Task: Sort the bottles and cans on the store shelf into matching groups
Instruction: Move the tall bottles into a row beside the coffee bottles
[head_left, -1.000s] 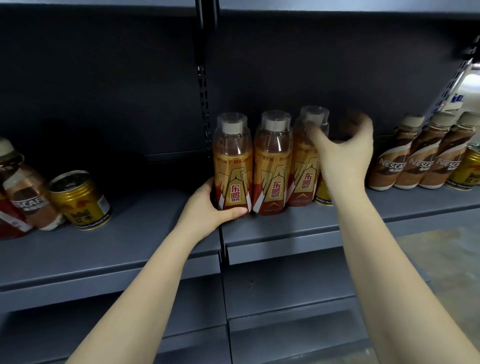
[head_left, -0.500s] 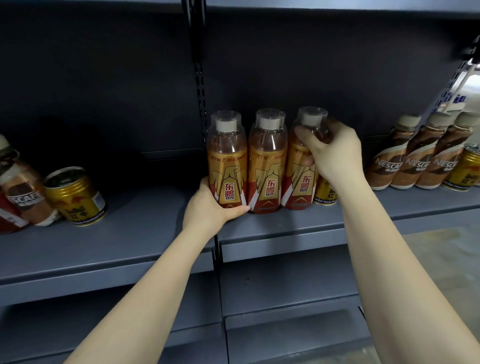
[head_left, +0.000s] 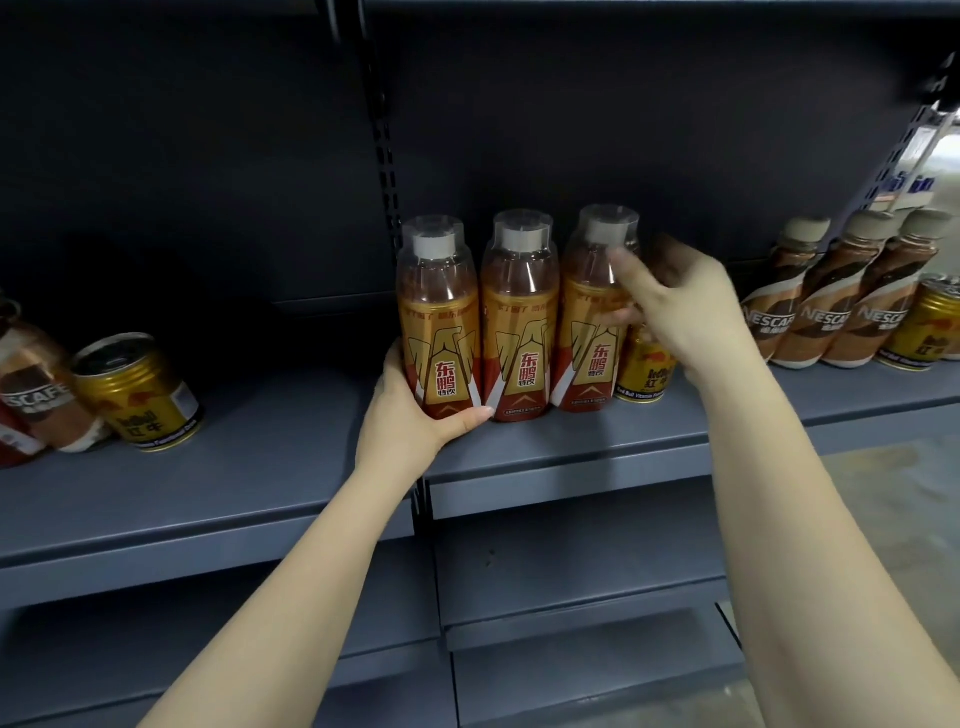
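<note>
Bottles: three orange bottles (head_left: 519, 322) upright side by side on the grey shelf (head_left: 561, 441).
Left hand (head_left: 410, 415): fingers curled round the base of the left bottle (head_left: 439, 322), thumb across its front.
Right hand (head_left: 685, 312): fingers wrapped round the right bottle (head_left: 597, 306) at its shoulder.
Gold can (head_left: 641, 371): just under the right fingers, touching that bottle.
Coffee bottles (head_left: 841, 301): well right of the right hand.

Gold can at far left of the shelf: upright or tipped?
Tipped. The gold can leans, its dark top facing up-left, its base edge on the shelf.
</note>
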